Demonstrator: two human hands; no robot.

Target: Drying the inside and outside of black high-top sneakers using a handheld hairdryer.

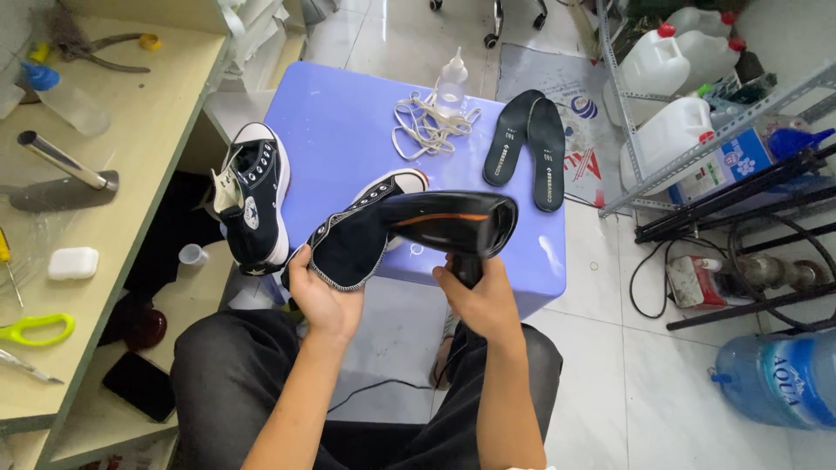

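Closest to the camera, the person's dark-trousered knees are sitting just under both hands. The right hand (483,300) is wrapping tight around the grip of a black hair dryer (453,222), whose nozzle is pointing left into the mouth of a black high-top sneaker (361,231). The left hand (318,296) is clamping the heel edge of that sneaker from below, holding it tilted over the near edge of the purple table (348,122). Just left of the left hand, a second black sneaker (252,200) is leaning off the table's side. Beyond the hands – further up the table – a tangle of white laces (427,126) is lying next to a small clear bottle (451,83), and two dark insoles (527,144) are lying beyond the right hand.
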